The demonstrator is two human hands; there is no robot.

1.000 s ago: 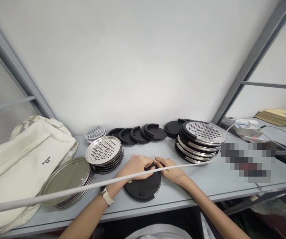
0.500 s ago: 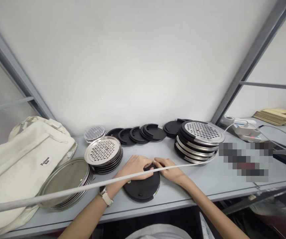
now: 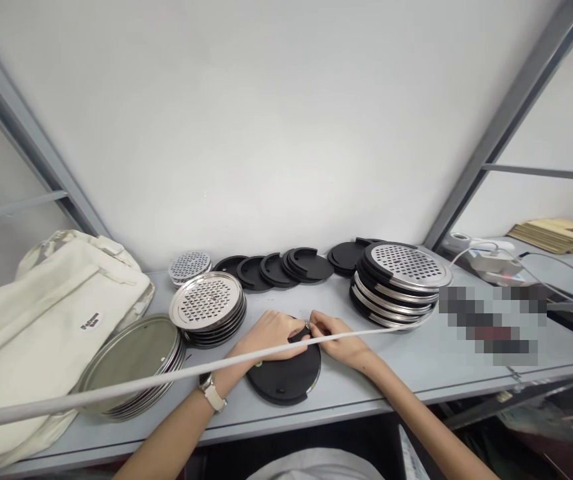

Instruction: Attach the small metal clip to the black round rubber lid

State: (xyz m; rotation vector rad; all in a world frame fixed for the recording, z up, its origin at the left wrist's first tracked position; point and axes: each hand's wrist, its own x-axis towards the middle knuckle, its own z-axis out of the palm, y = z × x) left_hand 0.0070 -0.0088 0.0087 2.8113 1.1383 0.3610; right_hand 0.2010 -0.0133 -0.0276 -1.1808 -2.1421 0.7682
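A black round disc (image 3: 286, 383) with a metal sliver along its right rim lies on the grey table near the front edge. My left hand (image 3: 274, 337), wearing a watch on its wrist, is closed over the disc's far edge. At the far right of the rim, the fingers of my right hand (image 3: 336, 341) are bent into a pinch; what lies between them is too small to make out. A pale cord (image 3: 176, 375) crosses in front of my left wrist. Left of my hands is a stack of perforated metal grater discs (image 3: 209, 303).
Olive-green round plates (image 3: 129, 357) are stacked beside a cream canvas bag (image 3: 61, 313). Black round holders (image 3: 311, 267) line the wall. To the right rises a stack of grater discs in black holders (image 3: 401, 267). Grey metal posts (image 3: 506, 120) frame the table.
My right fingertips have shifted slightly away from my left thumb, leaving a small gap at the disc's far edge. My left hand and the disc stay in about the same place.
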